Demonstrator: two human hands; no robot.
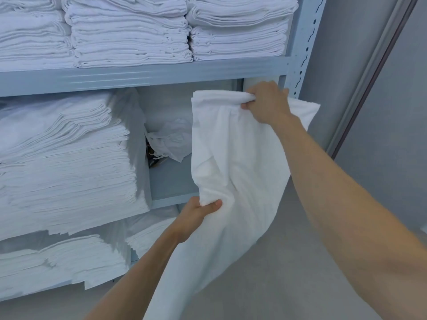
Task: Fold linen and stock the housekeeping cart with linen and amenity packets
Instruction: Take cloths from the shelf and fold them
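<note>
hanging roughly upright, sheet [235, 158] between both hands

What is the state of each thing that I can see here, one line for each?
white sheet: unfolded, hanging, held in front of the rack.
right hand: grips the sheet's top edge.
left hand: pinches the sheet lower down.
top shelf stacks: folded, neatly piled.
middle shelf stack: folded, tall.
crumpled cloth: loose, unfolded, at the shelf's back.

White sheet [238, 158]; white folded stacks [129, 38]; pale grey-blue shelving [143, 75]; grey wall [346, 54].
</note>
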